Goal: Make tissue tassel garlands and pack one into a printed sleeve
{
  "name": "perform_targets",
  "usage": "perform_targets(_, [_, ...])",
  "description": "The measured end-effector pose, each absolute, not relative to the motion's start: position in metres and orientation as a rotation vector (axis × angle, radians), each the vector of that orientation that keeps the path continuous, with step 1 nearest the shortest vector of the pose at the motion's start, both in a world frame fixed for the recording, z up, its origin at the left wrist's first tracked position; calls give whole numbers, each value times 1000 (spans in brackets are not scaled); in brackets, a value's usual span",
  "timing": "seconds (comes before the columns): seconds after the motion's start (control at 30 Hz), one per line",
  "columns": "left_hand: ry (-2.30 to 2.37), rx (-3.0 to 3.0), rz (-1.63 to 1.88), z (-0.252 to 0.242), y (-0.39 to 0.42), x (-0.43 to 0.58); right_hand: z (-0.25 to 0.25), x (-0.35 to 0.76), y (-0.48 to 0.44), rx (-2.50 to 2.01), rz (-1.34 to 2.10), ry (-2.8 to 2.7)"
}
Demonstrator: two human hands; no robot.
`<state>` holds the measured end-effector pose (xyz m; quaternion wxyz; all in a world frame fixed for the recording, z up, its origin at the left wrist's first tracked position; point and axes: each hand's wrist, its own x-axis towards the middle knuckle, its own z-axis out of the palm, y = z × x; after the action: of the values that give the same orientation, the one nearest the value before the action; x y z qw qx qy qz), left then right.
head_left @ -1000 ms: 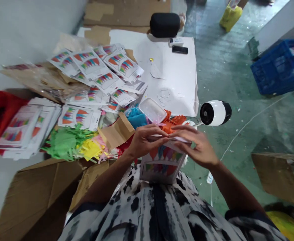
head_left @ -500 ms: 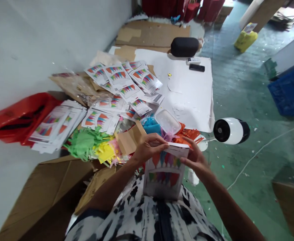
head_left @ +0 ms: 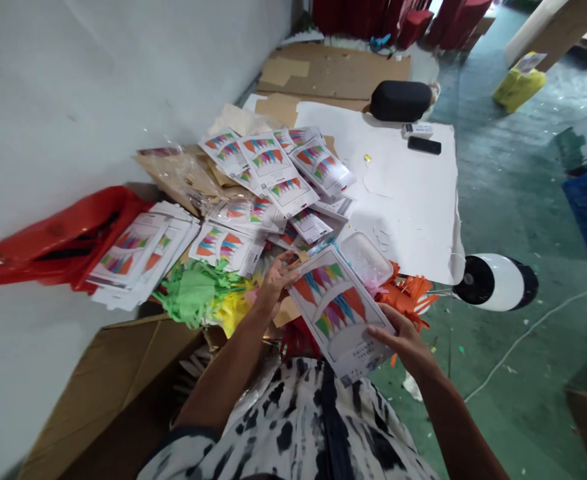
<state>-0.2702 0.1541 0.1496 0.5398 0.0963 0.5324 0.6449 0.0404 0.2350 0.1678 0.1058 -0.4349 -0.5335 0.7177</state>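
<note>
My right hand point(head_left: 406, 340) grips the lower right edge of a flat white tassel bunting packet point(head_left: 341, 310), thumb on its front. Colourful tassels are printed on the packet, which is tilted above my lap. My left hand point(head_left: 276, 283) is closed, its bent fingers at the packet's upper left edge and over a folded brown paper piece point(head_left: 287, 311); which of them it pinches I cannot tell. Beneath and around the hands lie green tassels point(head_left: 188, 293), yellow tassels point(head_left: 233, 310) and orange tassels point(head_left: 408, 297). A clear plastic tub point(head_left: 366, 259) stands just behind the packet.
Similar packets point(head_left: 273, 167) are heaped beyond, with a stack of printed cards point(head_left: 133, 250) beside a red plastic bag point(head_left: 73, 233). A black case point(head_left: 401, 100) and a phone point(head_left: 424, 145) rest on the white sheet point(head_left: 408, 207). An open carton point(head_left: 98, 380) stands lower left.
The packet has risen from upright on my lap and turned its printed front up. My left hand has left its top edge for the upper left side; my right hand now grips the lower right. The view has shifted.
</note>
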Motion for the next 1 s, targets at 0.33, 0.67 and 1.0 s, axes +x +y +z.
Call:
perform_targets(0.33, [1318,149,1528,98,151,-325,175,-31,262,-1165,2082,-1320])
perform_targets(0.67, [1046,-97,2239,167,227,-476,164,-67,237,-1071,2187,-1379])
perform_targets(1.0, [1455,-174,2183,130,285,-546,159,-59,214,-1045,2246,-1375])
